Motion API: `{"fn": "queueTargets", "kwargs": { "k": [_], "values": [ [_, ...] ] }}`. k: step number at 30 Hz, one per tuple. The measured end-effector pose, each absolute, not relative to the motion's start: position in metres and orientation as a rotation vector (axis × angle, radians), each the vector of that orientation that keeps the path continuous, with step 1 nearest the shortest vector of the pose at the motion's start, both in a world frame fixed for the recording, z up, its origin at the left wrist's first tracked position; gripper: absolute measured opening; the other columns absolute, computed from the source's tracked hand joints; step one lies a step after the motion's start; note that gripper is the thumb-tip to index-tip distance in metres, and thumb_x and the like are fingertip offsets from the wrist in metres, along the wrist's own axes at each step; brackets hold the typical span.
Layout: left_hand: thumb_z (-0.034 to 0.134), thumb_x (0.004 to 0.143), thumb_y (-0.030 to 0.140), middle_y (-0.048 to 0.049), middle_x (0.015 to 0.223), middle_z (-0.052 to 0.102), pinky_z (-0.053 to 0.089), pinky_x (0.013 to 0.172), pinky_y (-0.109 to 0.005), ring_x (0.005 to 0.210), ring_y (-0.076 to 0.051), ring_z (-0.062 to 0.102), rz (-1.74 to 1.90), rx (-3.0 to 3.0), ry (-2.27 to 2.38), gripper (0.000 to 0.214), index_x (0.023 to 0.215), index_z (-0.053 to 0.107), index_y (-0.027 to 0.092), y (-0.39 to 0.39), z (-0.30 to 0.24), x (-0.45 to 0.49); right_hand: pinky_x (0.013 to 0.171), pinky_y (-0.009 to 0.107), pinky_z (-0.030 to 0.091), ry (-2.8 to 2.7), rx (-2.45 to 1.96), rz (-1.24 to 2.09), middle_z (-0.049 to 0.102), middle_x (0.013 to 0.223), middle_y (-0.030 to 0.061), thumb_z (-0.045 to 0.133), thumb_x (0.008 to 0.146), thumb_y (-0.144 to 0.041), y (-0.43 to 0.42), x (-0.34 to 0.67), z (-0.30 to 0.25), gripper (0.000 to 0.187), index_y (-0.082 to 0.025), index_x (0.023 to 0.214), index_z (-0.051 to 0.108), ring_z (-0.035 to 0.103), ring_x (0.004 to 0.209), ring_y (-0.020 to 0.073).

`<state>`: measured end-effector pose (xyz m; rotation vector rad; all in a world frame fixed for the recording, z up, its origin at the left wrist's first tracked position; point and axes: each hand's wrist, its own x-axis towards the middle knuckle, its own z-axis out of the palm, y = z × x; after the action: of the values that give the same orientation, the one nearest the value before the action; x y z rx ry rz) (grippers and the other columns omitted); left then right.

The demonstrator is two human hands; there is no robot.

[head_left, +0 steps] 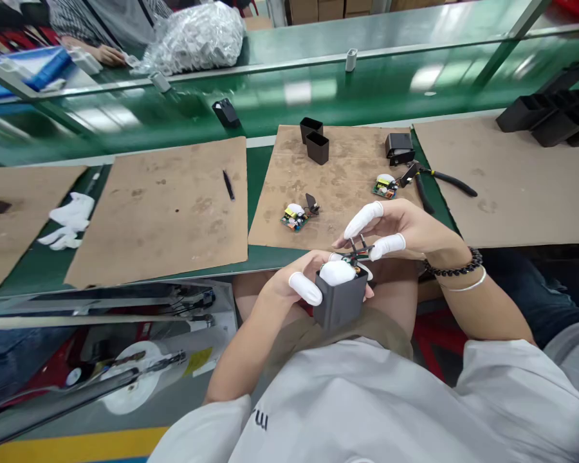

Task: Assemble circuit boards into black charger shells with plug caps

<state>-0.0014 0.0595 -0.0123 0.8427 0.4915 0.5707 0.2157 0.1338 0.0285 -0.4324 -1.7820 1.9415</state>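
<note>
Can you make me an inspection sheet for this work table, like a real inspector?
Surface: stained cardboard sheets on a green bench.
Job's things: a black case with a white lump at its opening; two circuit boards lying on the middle cardboard.
Clutter: pliers, a dark pen-like tool, white gloves.
Grip: left hand holds the black case; right hand is at a pronged piece above it, pinch unclear.
Cables: any wires on the boards are too small to tell.
Surroundings: a bag of white parts; another person's hand beside it.
</note>
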Motion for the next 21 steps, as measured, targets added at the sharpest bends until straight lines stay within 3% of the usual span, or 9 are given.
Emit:
{"fn": "queueTargets", "kwargs": {
  "k": [4, 10, 15, 21],
  "values": [
    [0.096, 0.034, 0.046, -0.0138, 0.084, 0.081, 0.065, 0.075, -0.043, 0.081, -0.036, 0.079, 0.597, 0.799, 0.516, 0.064, 0.087, 0.082, 0.015, 0.056, -0.012, -0.004, 0.072, 0.027, 0.063, -1.616, -0.447, 2.025, 0.081, 0.09, 0.0046, 0.096, 0.067, -0.026, 0.131, 0.21, 0.019, 0.035, -0.018, 0.092, 0.074, 0.077, 0.079, 0.017],
    [0.095, 0.054, 0.025, -0.0106, 0.125, 0.079, 0.054, 0.113, -0.046, 0.121, -0.034, 0.072, 1.078, 1.321, 1.188, 0.07, 0.121, 0.078, 0.017, 0.05, -0.01, 0.014, 0.071, 0.028, 0.064, -1.628, -0.898, 1.421, 0.074, 0.075, -0.0002, 0.097, 0.063, -0.028, 0.117, 0.209, 0.032, 0.029, -0.021, 0.074, 0.072, 0.072, 0.072, 0.0163],
    [0.094, 0.056, 0.026, -0.0125, 0.129, 0.077, 0.052, 0.115, -0.048, 0.125, -0.035, 0.07, 1.136, 1.376, 1.215, 0.075, 0.128, 0.075, 0.014, 0.061, -0.02, 0.023, 0.079, 0.033, 0.066, -1.671, -0.948, 1.404, 0.082, 0.085, 0.0042, 0.094, 0.067, -0.032, 0.123, 0.224, 0.033, 0.019, -0.022, 0.079, 0.082, 0.078, 0.081, 0.0212],
    [0.103, 0.038, 0.03, -0.0116, 0.108, 0.082, 0.058, 0.103, -0.049, 0.11, -0.038, 0.075, 0.748, 1.138, 0.714, 0.076, 0.11, 0.083, 0.016, 0.082, -0.036, 0.006, 0.069, 0.035, 0.067, -1.549, -0.918, 1.704, 0.084, 0.086, 0.0067, 0.101, 0.054, -0.03, 0.123, 0.237, 0.033, 0.026, -0.021, 0.064, 0.078, 0.08, 0.076, 0.0239]
  ]
}}
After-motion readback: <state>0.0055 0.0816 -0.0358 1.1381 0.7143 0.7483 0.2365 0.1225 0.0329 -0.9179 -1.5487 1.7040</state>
